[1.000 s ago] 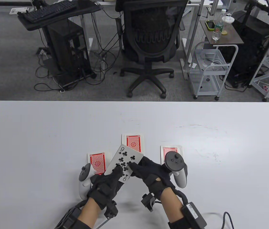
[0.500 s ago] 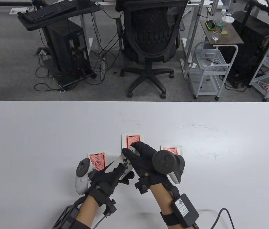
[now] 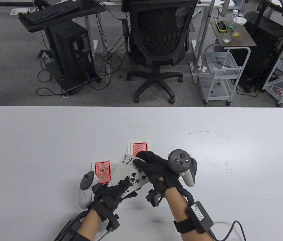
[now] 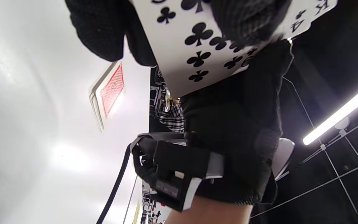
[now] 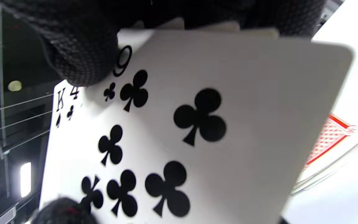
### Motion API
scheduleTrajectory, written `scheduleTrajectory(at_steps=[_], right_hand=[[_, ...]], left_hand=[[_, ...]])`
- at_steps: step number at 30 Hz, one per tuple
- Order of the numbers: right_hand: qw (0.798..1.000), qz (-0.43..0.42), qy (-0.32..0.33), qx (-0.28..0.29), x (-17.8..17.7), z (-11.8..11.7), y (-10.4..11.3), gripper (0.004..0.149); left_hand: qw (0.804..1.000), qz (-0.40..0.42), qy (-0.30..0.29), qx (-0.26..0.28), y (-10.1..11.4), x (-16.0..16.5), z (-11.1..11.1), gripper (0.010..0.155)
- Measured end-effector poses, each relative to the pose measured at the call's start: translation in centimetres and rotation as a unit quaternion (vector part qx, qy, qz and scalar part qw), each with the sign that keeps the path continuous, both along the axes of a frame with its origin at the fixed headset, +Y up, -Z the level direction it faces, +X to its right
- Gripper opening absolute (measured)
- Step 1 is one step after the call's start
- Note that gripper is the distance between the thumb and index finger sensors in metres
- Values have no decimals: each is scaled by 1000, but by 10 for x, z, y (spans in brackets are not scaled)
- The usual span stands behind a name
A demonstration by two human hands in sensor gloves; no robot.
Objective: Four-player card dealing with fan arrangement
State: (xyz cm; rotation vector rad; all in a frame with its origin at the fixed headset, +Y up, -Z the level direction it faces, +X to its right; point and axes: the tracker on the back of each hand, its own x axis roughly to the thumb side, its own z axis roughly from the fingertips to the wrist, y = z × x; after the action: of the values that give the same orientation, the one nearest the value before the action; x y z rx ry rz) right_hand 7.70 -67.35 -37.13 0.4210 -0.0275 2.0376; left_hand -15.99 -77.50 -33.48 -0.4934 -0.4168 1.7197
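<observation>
Seen from above the white bench [image 3: 43, 140]: left hand [image 3: 109, 194] pinching the near end of a small face-up packet of cards [image 3: 129, 173], nine of clubs on top, raised just above three face-down piles [image 3: 102, 170]. Right hand [image 3: 156, 170] laid over the far end, fingers curled on the corner, spreading. Left wrist view: thumb clamped on the nine; best kept firm as a pivot (no sliding). Right wrist view: K and 4 indices peeking out beside the nine. Advisable to push each card evenly, keeping every index showing.
</observation>
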Motion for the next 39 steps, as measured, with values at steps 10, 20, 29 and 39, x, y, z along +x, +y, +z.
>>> scheduleTrajectory(at_steps=[10,20,29,39], right_hand=[[996,-43,6,-82,5,-6,-17,58],[986,-119,39,-110,2,-10,-26,53],[990,-107,35,-81,0,-10,-25,43],[983,-154,51,-82,2,-11,-28,54]], left_hand=[[996,79,28,-26,-1,-6,0,52],[994,97,37,-26,-5,-11,-1,55],[994,86,51,-31,-7,-16,-1,58],[993,101,50,-26,-4,-16,0,55]])
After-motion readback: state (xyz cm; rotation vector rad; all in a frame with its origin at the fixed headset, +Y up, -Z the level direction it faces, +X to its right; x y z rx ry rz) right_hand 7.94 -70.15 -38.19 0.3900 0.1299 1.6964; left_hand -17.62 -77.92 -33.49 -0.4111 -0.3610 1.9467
